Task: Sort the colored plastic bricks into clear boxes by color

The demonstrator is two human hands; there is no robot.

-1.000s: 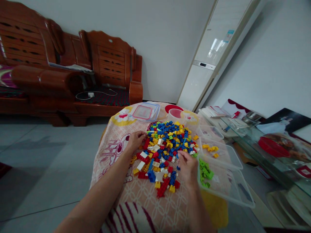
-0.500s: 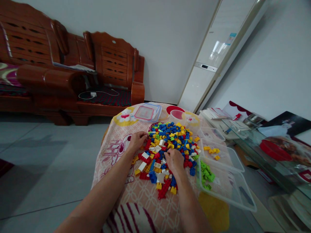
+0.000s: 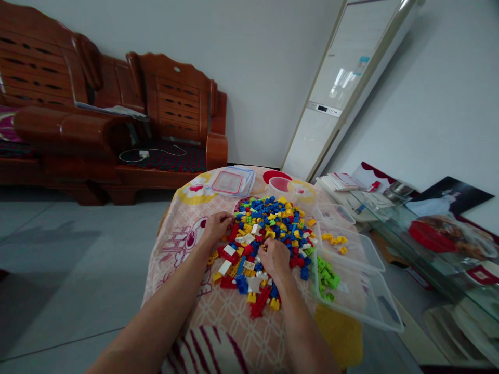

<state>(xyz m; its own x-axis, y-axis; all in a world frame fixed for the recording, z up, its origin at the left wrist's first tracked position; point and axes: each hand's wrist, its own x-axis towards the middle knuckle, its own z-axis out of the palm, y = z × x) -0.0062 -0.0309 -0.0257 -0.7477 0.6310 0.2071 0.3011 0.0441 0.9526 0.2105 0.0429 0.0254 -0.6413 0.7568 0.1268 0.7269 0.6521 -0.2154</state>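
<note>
A heap of toy building bricks [image 3: 284,218] in blue, yellow, red, white and green lies on the round table. At the heap's left edge is my left hand [image 3: 217,227], fingers curved and a little apart, with no brick visible in them. My right hand [image 3: 276,258] reaches into the middle of the heap, thumb and fingertips pinched on a small yellowish brick [image 3: 264,248] that is mostly hidden. Near the right hand lie a white brick [image 3: 256,229] and a long red brick [image 3: 260,303].
Right of the heap, one clear plastic box [image 3: 384,306] holds green bricks [image 3: 327,274], another [image 3: 368,249] several yellow bricks [image 3: 335,240]. Lids [image 3: 228,183] and a red-bottomed round tub [image 3: 280,184] lie at the back. A glass-topped table [image 3: 413,241] stands at right.
The whole view has shifted slightly left. My right hand stays pinched in the heap with small finger movement; my left hand remains at the heap's left edge, its fingers slightly more apart.
</note>
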